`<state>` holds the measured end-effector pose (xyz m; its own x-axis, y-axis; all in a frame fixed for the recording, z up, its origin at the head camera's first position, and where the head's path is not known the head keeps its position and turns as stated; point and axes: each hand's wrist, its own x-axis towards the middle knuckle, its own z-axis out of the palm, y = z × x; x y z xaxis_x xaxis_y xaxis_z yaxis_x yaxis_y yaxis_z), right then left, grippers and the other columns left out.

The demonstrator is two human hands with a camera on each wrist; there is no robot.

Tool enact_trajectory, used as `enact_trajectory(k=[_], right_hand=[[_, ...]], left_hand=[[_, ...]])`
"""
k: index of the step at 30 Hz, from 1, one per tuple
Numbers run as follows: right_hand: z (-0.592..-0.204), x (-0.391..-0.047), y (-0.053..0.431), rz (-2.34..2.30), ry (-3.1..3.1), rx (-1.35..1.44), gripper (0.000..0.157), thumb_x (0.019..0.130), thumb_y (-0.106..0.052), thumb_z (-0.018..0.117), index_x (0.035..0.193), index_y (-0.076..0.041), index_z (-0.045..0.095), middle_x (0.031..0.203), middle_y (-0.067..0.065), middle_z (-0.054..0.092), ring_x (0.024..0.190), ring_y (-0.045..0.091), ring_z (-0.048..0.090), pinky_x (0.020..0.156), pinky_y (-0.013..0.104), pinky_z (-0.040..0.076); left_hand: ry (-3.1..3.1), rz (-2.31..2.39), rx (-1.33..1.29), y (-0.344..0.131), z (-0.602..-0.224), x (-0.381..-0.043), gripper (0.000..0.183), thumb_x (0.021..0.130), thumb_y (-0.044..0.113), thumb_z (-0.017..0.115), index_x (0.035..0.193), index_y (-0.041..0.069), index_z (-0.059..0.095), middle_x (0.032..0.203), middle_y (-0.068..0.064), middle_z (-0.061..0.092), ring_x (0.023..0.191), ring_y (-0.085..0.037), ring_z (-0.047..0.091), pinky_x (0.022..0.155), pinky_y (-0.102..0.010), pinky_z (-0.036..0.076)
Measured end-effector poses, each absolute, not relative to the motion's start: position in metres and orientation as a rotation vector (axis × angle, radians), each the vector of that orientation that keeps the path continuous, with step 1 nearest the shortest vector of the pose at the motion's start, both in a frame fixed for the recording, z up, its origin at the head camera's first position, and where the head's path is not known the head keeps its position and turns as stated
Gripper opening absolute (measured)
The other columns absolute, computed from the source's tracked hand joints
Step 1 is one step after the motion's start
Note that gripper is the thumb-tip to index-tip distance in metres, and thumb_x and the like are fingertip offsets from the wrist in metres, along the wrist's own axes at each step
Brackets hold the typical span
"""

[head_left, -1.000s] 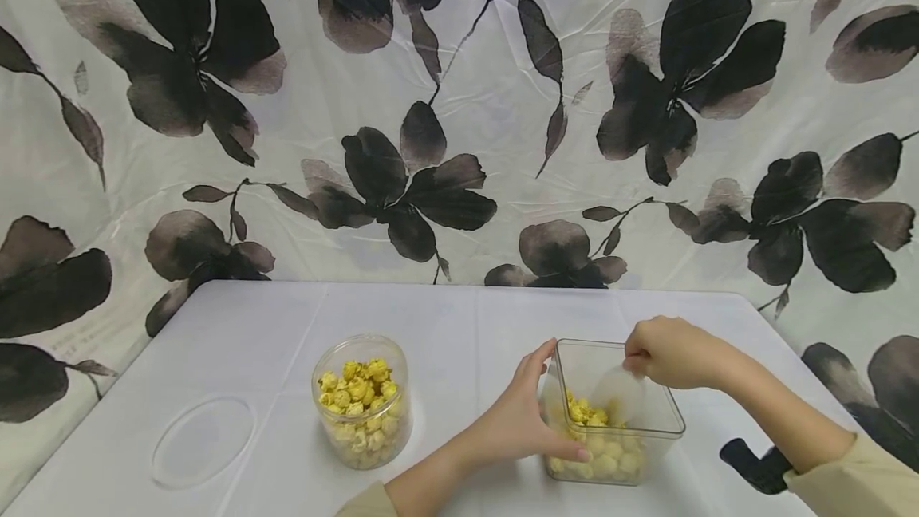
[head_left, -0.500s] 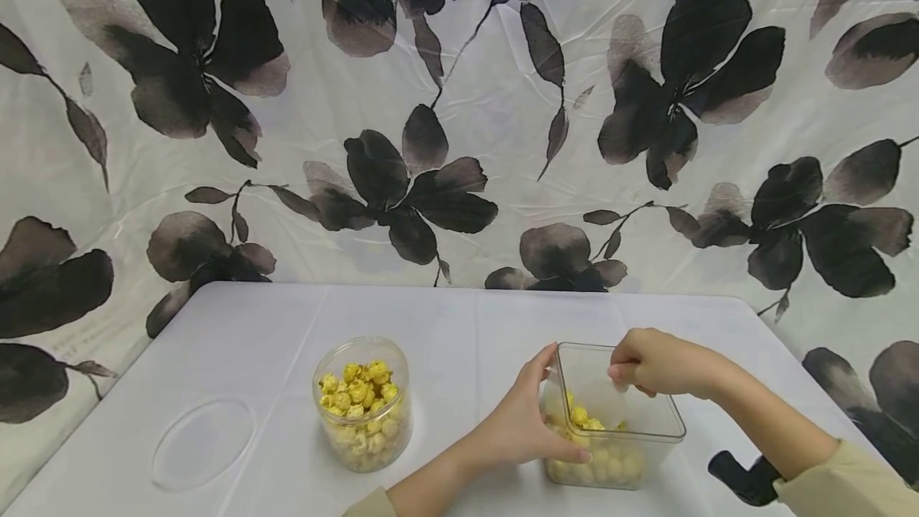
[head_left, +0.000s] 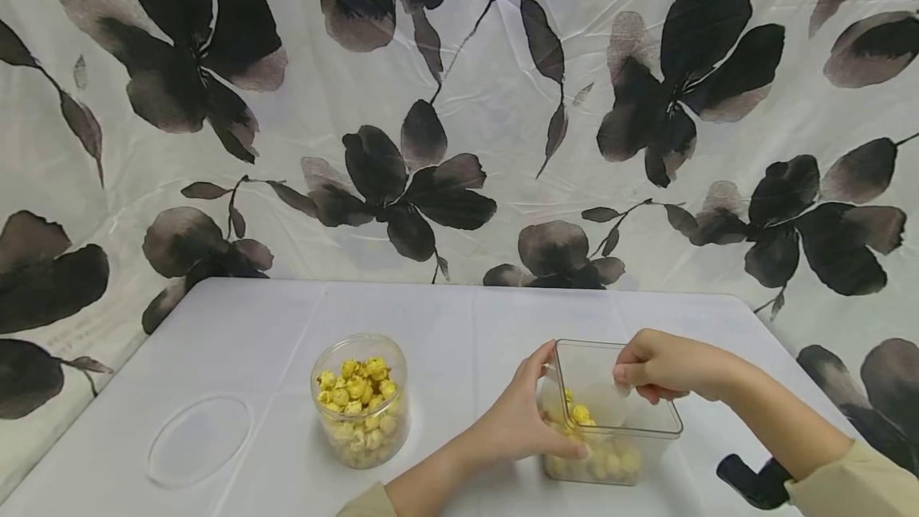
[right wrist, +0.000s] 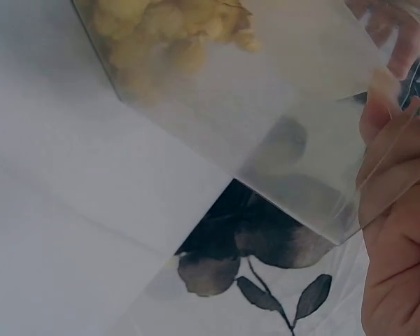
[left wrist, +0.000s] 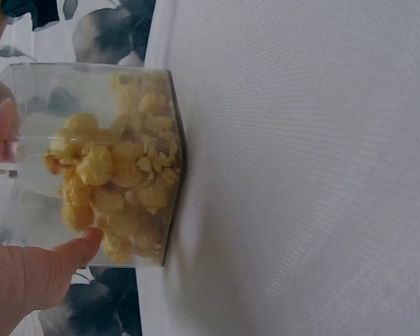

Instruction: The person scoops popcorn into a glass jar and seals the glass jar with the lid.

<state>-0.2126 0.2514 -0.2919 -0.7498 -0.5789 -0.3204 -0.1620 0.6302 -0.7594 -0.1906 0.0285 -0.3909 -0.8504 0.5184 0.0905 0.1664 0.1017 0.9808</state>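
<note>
My left hand (head_left: 527, 413) grips a clear square-cornered container (head_left: 649, 451) at its left side, with the thumb across the front wall. Yellow popcorn (left wrist: 105, 175) fills the lower part of it, heaped to one side in the left wrist view. Above the rim, my right hand (head_left: 668, 365) has its fingers curled and pinches a pale translucent scoop (head_left: 606, 401) that reaches down inside. The scoop's lower end blurs behind the wall. In the right wrist view the right hand (right wrist: 399, 210) shows partly through the clear plastic.
A round clear jar (head_left: 405, 421) of yellow popcorn stands open to the left. Farther left, a clear round lid (head_left: 199, 441) lies flat on the white table (head_left: 431, 317). Beneath the right forearm shows a black object (head_left: 754, 481). Floral cloth (head_left: 502, 206) hangs behind the table.
My right hand with the scoop dips lower and shifts left within the container, then slightly back right. The left hand and the jar stay in place.
</note>
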Motion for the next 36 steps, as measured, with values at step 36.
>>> enact_trajectory(k=[36], right_hand=[[-0.295,-0.222,0.244,-1.066,2.114,-0.567,0.031,0.096,-0.004,0.046,0.082,0.023,0.051,0.052,-0.003,0.048,0.040,0.001,0.036,0.040,0.014,0.028]], left_hand=[[2.117,1.794,0.645,0.028,-0.390,-0.190,0.112,0.061,0.016,0.088,0.147,0.030,0.017,0.140,0.007,0.026,0.131,-0.017,0.026,0.088,-0.024,0.043]])
